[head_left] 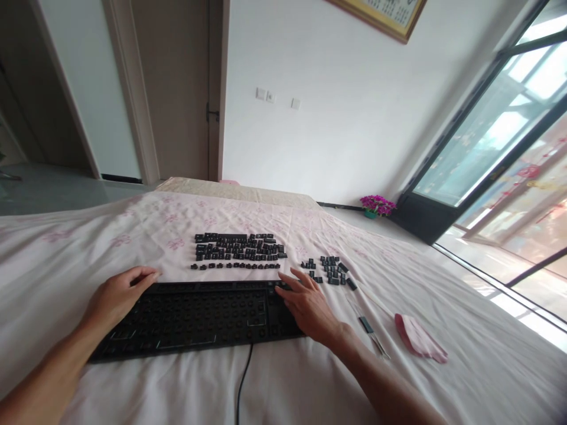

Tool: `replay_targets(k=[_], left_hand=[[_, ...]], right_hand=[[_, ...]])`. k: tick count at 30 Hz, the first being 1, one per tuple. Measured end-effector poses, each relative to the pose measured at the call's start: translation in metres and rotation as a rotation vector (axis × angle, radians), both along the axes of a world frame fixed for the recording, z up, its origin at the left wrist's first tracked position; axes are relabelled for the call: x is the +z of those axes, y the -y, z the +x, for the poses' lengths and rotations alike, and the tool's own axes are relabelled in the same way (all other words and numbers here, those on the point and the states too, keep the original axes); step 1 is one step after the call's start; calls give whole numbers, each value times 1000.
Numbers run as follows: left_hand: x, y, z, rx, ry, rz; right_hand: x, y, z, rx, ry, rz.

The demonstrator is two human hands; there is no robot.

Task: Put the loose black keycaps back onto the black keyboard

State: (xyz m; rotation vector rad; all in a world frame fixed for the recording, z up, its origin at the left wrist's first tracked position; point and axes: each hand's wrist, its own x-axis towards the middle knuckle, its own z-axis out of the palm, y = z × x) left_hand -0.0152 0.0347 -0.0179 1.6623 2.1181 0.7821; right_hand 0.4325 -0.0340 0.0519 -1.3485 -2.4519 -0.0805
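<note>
Flanking the keyboard's point(195, 317) far edge, left hand point(121, 290) curls, grip unclear; right hand point(306, 302) spreads.

One head-worn view here, looking forward and down across the bed point(53, 260), canted so the far-right glass panels point(482, 136) lean; the keyboard point(195, 319) sits close, the white wall point(345, 106) well beyond.

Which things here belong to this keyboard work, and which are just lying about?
Likely part of the work:
- black keyboard, left hand and right hand at it
- loose keycaps, in two groups beyond it
- thin tool with dark grip, probably

Apparently just about:
- pink cloth
- potted flowers
- framed picture
</note>
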Motion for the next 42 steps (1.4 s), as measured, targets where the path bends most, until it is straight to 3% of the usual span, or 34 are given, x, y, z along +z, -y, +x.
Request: replay_targets(k=[2, 6, 8, 11, 18, 32, 42], left_hand=[[1, 0, 0, 3, 5, 1], [2, 1, 1, 6, 10, -3], [2, 0, 1, -1, 13, -2], [0, 0, 0, -10, 17, -3], [-3, 0, -2, -7, 5, -22], [0, 1, 1, 4, 13, -14], [-6, -2, -3, -14, 6, 20]], right_hand=[[1, -14, 16, -47, -68, 33], [8, -58, 62, -325, -114, 117], [11, -79, 83, -427, -51, 83], [11, -101, 102, -474, 59, -7], [0, -126, 101, -478, 187, -89], [6, -162, 103, -509, 203, -288], [10, -160, 99, -473, 169, -386]])
